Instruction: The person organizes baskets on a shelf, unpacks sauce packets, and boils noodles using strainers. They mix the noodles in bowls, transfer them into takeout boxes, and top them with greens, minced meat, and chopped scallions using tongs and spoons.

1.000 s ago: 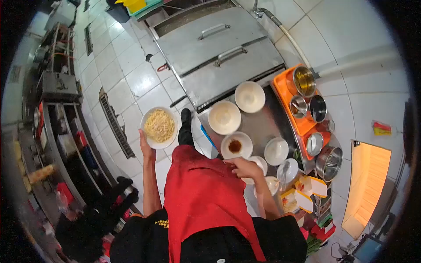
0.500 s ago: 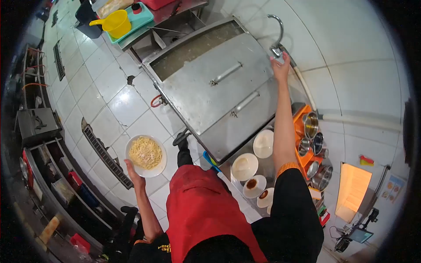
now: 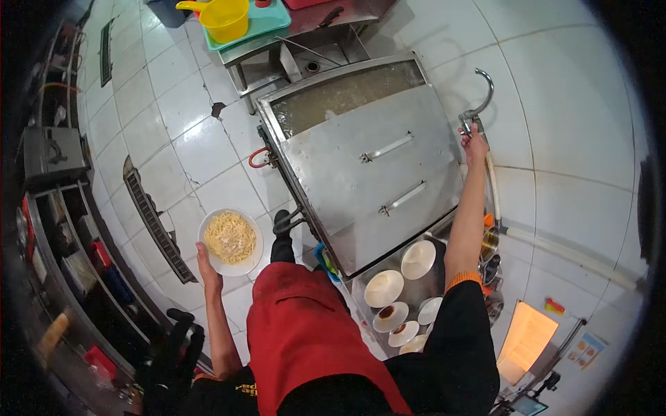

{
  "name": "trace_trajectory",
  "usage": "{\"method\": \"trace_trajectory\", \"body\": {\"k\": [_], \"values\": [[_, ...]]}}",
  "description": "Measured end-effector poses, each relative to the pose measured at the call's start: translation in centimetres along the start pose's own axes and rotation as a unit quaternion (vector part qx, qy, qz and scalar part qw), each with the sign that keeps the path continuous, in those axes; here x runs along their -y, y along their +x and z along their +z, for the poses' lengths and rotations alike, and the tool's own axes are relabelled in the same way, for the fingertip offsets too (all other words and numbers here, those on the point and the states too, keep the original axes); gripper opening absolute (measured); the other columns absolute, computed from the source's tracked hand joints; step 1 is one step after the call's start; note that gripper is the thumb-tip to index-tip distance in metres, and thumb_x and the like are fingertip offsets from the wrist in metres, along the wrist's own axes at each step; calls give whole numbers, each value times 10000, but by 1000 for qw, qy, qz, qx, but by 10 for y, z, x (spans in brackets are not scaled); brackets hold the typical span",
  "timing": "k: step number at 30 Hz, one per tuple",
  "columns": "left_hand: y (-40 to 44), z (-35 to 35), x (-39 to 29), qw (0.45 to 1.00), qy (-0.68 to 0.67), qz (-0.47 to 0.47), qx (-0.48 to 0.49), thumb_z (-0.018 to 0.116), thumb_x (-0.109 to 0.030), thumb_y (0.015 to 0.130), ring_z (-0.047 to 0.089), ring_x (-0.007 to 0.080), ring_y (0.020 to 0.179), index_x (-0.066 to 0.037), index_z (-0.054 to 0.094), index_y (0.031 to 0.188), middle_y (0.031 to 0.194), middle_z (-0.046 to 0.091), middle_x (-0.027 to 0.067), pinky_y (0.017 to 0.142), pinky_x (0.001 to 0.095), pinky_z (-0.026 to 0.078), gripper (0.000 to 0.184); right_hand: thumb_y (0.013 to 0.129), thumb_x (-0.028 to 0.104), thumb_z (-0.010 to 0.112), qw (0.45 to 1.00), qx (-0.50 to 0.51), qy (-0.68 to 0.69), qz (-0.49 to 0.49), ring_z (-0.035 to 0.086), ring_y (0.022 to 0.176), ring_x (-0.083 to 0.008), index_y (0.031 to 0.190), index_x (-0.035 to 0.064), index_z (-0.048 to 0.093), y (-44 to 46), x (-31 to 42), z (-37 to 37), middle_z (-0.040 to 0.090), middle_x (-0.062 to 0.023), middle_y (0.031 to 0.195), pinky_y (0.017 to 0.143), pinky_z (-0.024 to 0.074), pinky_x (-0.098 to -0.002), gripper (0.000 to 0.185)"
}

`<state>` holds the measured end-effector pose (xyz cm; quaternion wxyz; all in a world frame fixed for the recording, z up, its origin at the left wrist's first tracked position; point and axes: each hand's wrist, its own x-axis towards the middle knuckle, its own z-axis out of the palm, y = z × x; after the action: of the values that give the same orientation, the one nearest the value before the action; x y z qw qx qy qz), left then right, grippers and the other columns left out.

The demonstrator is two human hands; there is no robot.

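At the left, my left hand [image 3: 209, 272] grips the rim of a white bowl [image 3: 257, 256] from its near side. Pale yellow noodles [image 3: 229, 238] fill the bowl, with a lighter topping in the middle. My right arm stretches forward to the wall, where my right hand [image 3: 475, 147] has its fingers on the base of a curved metal faucet [image 3: 490, 90]. Between my arms lies a large steel tank with cloudy water [image 3: 340, 104] at its far end and a metal lid [image 3: 388, 180] with two bar handles over the rest.
Several white bowls [image 3: 383, 288], some with dark sauce, stand on a steel counter beside my right arm. A yellow dipper [image 3: 227, 21] sits on a turquoise tray [image 3: 274, 24] at the back. A floor drain grate [image 3: 156, 222] runs along the left. Another person's dark-clothed leg [image 3: 173, 353] shows lower left.
My right hand has closed in on the faucet's base, its fingers now against it. The view has shifted, and the bowl of noodles stays in my left hand.
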<state>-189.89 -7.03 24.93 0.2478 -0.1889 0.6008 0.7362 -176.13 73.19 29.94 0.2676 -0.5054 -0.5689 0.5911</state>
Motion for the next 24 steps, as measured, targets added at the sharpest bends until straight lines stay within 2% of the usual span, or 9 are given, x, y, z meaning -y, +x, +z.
{"method": "trace_trajectory", "body": {"k": [2, 4, 6, 8, 11, 14, 16, 19, 24], "values": [[4, 1, 1, 1000, 14, -21, 6, 385, -571, 1032, 597, 184, 1130, 46, 514, 1331, 1263, 607, 122, 984, 333, 463, 697, 992, 343, 621, 1000, 20, -2, 22, 608, 650, -109, 1115, 3, 637, -5, 5, 3, 716, -135, 906, 569, 493, -244, 361], [5, 6, 1, 1000, 12, -20, 5, 381, -571, 1033, 608, 182, 1108, 48, 525, 1318, 1242, 619, 119, 968, 330, 473, 696, 1002, 325, 601, 988, -4, 154, -18, 635, 750, -126, 1104, 27, 630, -40, 10, 18, 699, -114, 947, 642, 512, -256, 317], [6, 9, 5, 1000, 11, -17, 9, 378, -570, 1034, 619, 180, 1086, 50, 537, 1306, 1222, 631, 116, 952, 327, 482, 695, 1024, 266, 555, 975, -59, 200, 72, 663, 827, -152, 1116, 19, 632, -41, -24, 7, 696, -76, 937, 680, 538, -289, 275], [9, 14, 11, 1000, -6, -6, -8, 369, -574, 1034, 623, 179, 1075, 54, 546, 1294, 1206, 639, 115, 942, 324, 485, 703, 1017, 237, 543, 988, 119, -8, 99, 675, 863, -154, 1121, 34, 635, -57, -67, 14, 691, -77, 921, 696, 527, -277, 246], [10, 21, 5, 1000, -7, -12, 19, 365, -578, 1034, 622, 180, 1076, 56, 550, 1288, 1204, 638, 121, 936, 323, 487, 708, 1001, 273, 581, 957, 172, -115, 203, 674, 744, -145, 1017, 27, 641, -131, -56, 118, 713, -99, 908, 583, 491, -239, 254], [8, 24, -3, 1000, 14, -3, 25, 360, -576, 1036, 623, 182, 1070, 58, 550, 1281, 1204, 635, 125, 930, 326, 488, 706, 1003, 272, 586, 969, 129, -97, 189, 601, 621, -120, 978, 7, 625, -138, -71, 166, 720, -130, 948, 476, 426, -223, 269], [2, 27, -8, 1000, 17, 1, 14, 358, -574, 1037, 622, 183, 1070, 58, 551, 1277, 1202, 635, 127, 929, 327, 488, 703, 1008, 277, 583, 972, 130, 5, 197, 482, 529, -102, 952, -4, 598, -138, -66, 181, 711, -138, 931, 413, 359, -230, 287], [-2, 20, -6, 1000, 4, 3, 1, 355, -572, 1039, 621, 185, 1070, 59, 549, 1275, 1199, 635, 128, 930, 327, 486, 701, 1015, 281, 574, 969, 116, 9, 218, 391, 507, -91, 944, 3, 575, -124, -63, 199, 704, -141, 919, 396, 323, -242, 287], [-7, 5, -2, 1000, 9, 11, 14, 357, -573, 1038, 617, 190, 1082, 57, 531, 1297, 1207, 628, 131, 943, 329, 480, 702, 1000, 295, 607, 947, 221, 55, 228, 435, 539, -101, 955, 46, 563, -75, -60, 234, 677, -108, 905, 419, 344, -246, 256]]}}
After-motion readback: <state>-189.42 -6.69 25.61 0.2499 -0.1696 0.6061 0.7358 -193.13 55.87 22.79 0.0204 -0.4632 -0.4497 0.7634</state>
